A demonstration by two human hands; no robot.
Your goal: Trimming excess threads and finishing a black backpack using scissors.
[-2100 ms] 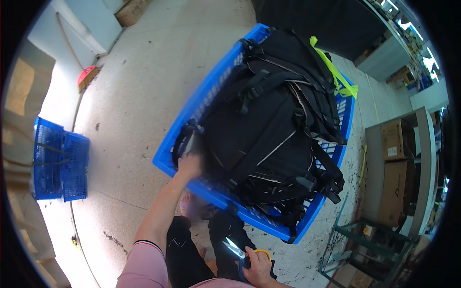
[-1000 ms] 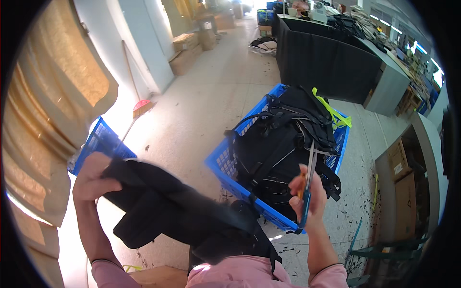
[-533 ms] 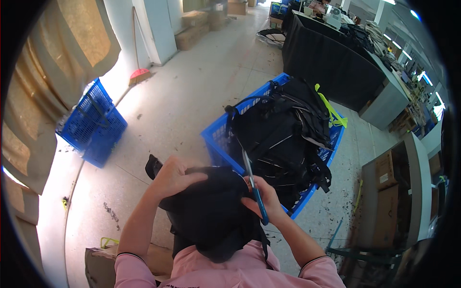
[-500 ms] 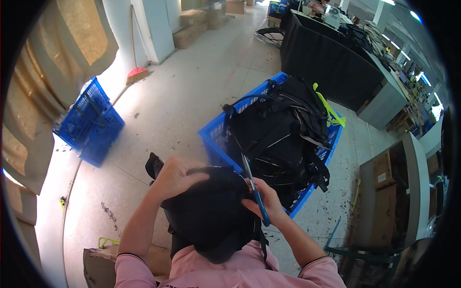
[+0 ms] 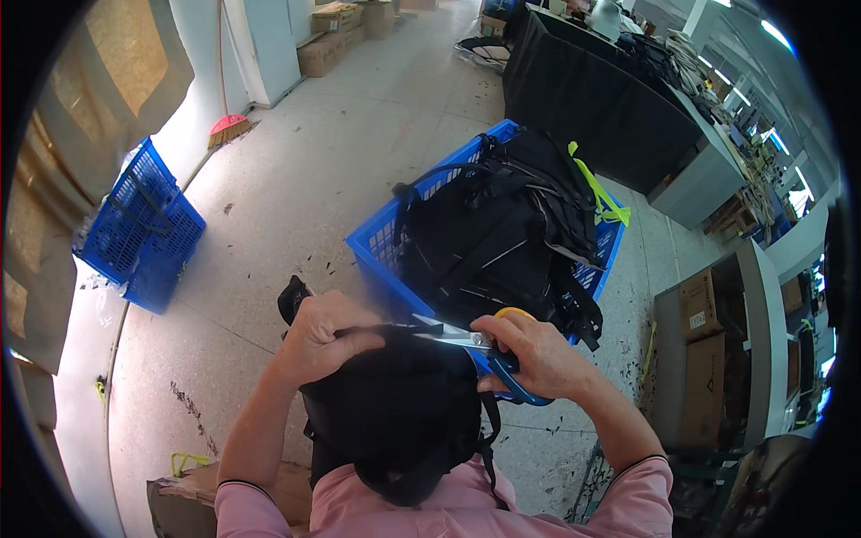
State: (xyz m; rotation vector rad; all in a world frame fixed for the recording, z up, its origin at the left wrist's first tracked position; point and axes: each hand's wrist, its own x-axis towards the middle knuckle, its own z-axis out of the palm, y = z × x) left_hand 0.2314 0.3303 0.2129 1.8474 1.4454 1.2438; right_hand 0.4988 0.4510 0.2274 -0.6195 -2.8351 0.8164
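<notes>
A black bag lies across my lap, and its upper edge is pinched in my left hand. My right hand grips a pair of scissors with blue and yellow handles. The blades are parted and point left at the bag's upper edge, a short way from my left fingers. Whether there is a thread between the blades is too small to tell. A black strap hangs down the bag's right side.
Just ahead, a blue plastic crate holds a heap of black bags with a neon yellow strap. More blue crates stand at left, near a broom. Shelving with cartons is at right. A carton sits by my left elbow.
My right hand has turned the scissors from upright beside the bag to lying leftward, blades parted, over its upper edge. My left hand keeps its hold. The view has shifted slightly.
</notes>
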